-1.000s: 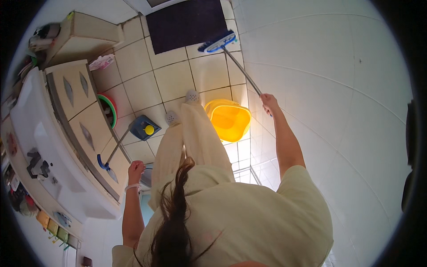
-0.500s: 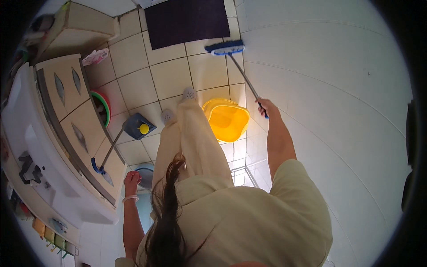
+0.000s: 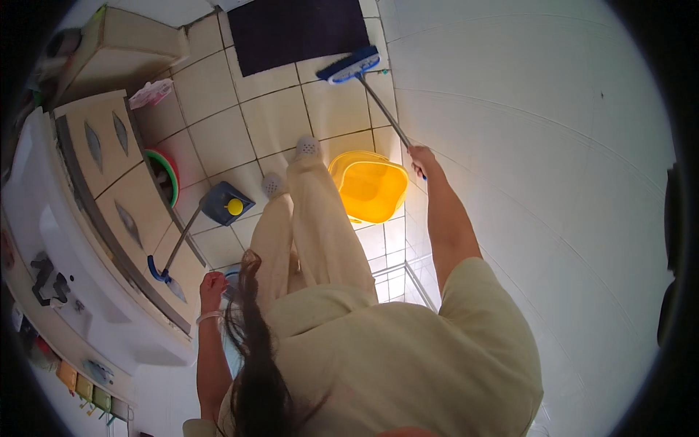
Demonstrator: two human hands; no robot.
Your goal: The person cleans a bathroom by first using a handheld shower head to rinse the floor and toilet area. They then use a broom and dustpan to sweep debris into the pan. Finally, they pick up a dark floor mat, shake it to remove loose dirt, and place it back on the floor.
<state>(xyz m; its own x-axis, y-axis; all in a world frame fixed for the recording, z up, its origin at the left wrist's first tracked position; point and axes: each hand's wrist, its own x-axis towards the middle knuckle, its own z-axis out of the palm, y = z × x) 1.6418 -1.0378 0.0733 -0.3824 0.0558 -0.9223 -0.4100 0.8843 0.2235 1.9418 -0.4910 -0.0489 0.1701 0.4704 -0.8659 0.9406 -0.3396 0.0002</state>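
Observation:
My right hand (image 3: 422, 162) is wrapped round the grey handle of a broom (image 3: 384, 107), near its blue end. The broom's blue-bristled head lies tilted on the tiles beside the dark mat (image 3: 298, 35), close to the right wall. A small greenish bit (image 3: 384, 71) shows on the floor right of the bristles. My left hand (image 3: 212, 288) hangs low beside the cabinet, fingers curled in and no object visible in them. A dark dustpan (image 3: 218, 204) with a yellow round piece on it rests on the floor, its blue-ended handle leaning toward the cabinet.
A yellow basin (image 3: 373, 186) stands between my legs and the right wall. Along the left run a wooden cabinet (image 3: 109, 164) and a white sink (image 3: 80, 255). A red and green tub (image 3: 173, 175) and a pink packet (image 3: 153, 95) are beside them.
The broom head has shifted left and slightly farther away, turning at an angle. My right hand moved left and a little forward with it. The greenish bit has come into sight.

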